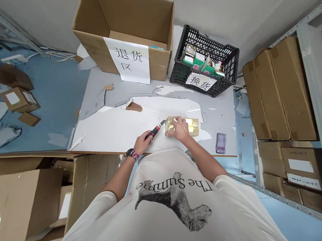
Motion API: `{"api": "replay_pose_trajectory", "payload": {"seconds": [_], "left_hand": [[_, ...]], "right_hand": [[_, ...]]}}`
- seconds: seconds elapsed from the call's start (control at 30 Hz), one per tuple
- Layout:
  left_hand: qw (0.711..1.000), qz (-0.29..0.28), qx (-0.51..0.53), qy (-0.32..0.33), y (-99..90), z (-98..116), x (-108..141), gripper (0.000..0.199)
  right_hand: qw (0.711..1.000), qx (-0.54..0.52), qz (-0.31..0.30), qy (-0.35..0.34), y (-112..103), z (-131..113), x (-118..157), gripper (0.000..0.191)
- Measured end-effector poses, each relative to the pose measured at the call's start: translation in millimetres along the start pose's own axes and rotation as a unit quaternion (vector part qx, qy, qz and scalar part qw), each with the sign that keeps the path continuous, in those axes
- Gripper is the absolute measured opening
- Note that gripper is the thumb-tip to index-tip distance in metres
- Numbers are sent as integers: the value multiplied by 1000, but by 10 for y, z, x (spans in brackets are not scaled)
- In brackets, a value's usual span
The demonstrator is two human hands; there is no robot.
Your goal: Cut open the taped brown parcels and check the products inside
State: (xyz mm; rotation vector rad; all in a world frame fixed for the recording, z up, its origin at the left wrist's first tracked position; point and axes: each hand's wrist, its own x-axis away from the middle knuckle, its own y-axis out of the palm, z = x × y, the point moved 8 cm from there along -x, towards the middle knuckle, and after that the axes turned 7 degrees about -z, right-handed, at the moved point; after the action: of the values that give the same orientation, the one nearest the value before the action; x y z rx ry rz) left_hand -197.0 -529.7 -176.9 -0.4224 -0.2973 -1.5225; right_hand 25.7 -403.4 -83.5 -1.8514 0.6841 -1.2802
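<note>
My left hand [142, 143] is wrapped round the handle of a red and black box cutter [155, 131]. The cutter's blade end points up and right, close to the left end of a small taped cardboard box [193, 127]. My right hand [180, 129] lies over the left part of that box, its fingers bent and gripping it against the table. Shiny yellowish tape and a pale label show on the box's top. Part of the box is hidden under my right hand.
A large open carton [92, 48] with a paper sign and a black plastic crate [178, 67] holding several small green-white boxes stand at the table's back. A phone [221, 143] lies at right. Cartons [293, 94] fill the right shelves; more boxes [6, 201] sit at lower left.
</note>
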Motion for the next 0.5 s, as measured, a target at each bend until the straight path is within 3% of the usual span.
{"api": "replay_pose_trajectory", "payload": {"seconds": [0.23, 0.5], "left_hand": [[999, -33, -34, 11, 23, 0, 18, 57], [990, -65, -127, 24, 23, 62, -39, 59]], "right_hand": [[999, 8, 20, -25, 166, -83, 34, 79], [999, -7, 26, -37, 195, -28, -41, 110]]}}
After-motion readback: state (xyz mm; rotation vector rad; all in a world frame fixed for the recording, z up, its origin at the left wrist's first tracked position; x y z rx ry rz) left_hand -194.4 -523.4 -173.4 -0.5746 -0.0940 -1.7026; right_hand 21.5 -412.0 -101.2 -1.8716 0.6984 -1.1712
